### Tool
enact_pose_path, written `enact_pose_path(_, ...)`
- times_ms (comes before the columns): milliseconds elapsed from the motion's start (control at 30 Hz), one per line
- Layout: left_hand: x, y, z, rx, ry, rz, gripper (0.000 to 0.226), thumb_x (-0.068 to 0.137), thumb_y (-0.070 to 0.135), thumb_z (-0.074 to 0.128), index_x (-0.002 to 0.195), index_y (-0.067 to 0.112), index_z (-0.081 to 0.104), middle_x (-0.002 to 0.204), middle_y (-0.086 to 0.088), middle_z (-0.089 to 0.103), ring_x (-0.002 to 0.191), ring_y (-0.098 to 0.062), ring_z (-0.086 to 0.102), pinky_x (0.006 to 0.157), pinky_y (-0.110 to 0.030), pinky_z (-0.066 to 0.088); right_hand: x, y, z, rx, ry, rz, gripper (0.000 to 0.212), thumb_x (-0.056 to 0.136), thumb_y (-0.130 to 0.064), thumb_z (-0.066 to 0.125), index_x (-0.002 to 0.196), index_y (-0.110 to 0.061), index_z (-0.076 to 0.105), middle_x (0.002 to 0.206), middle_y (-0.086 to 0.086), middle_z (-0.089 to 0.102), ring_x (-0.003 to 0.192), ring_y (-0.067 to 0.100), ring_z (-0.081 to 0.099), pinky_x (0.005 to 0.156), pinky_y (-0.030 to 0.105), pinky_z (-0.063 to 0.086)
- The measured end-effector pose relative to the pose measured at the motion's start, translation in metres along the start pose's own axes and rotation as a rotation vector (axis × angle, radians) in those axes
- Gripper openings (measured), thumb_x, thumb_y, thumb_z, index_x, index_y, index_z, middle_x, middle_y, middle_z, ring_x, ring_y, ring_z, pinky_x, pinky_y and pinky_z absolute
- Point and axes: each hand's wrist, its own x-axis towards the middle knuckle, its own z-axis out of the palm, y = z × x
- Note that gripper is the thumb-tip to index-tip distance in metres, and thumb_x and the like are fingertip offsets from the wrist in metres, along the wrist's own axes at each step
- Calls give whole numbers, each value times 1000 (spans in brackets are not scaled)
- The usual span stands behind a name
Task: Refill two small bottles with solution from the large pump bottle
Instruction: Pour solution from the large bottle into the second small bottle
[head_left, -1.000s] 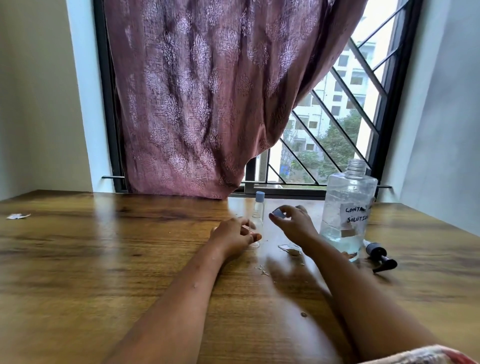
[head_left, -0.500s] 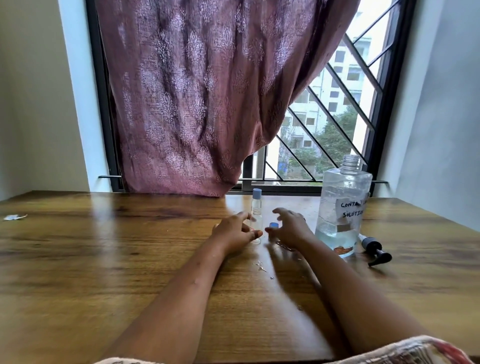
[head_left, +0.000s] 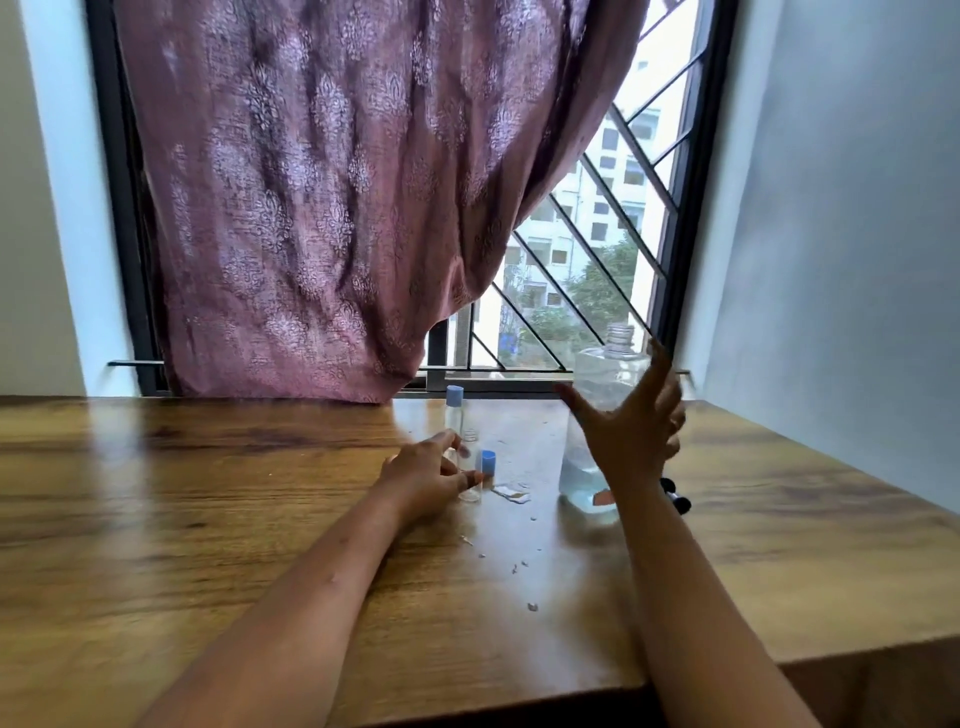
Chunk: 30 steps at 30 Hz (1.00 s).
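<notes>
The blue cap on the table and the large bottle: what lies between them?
In the head view, a small torn white scrap lies on the wooden table between the blue cap and the large bottle, with a few tiny crumbs nearby.

Obstacles around the large bottle (head_left: 597, 426): loose blue cap (head_left: 488, 463), open small bottle (head_left: 470, 467) and capped small bottle (head_left: 455, 415) to its left; paper scrap (head_left: 511, 493) between; black pump (head_left: 675, 496) right. Surface (head_left: 182, 493) far left and nearer of it: bare wood, scattered crumbs.

Large clear plastic bottle (head_left: 597, 395), uncapped, upright at right, little liquid; two small clear bottles left: far blue-capped (head_left: 455, 410), near uncapped (head_left: 469, 467).
</notes>
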Motion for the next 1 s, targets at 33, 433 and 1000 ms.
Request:
enact_pose_path(33, -1, 0, 0, 8, 7, -6, 31, 79, 49, 66, 100, 31, 51, 82, 10, 65, 95, -19, 63, 89, -36, 46, 1, 4, 0, 42, -110, 12, 110, 61, -61, 74, 146, -39, 7, 149, 14, 23, 130, 42, 33, 99, 57, 33)
enact_pose_path(433, -4, 0, -4, 29, 72, -62, 39, 78, 49, 67, 106, 27, 53, 103, 6, 69, 102, -16, 61, 95, -38, 43, -10, 3, 28, -62, -169, -436, 110, 56, -19, 82, 143, -34, 16, 135, 10, 39, 124, 30, 40, 102, 46, 37)
enact_pose_path(1000, -10, 2, -6, 44, 64, -56, 60, 81, 48, 65, 132, 27, 41, 110, 2, 69, 111, -22, 59, 100, -43, 42, -23, 15, 52, -594, -180, -646, 99, 45, 9, 62, 133, -30, 38, 122, 15, 45, 106, 38, 51, 100, 58, 38)
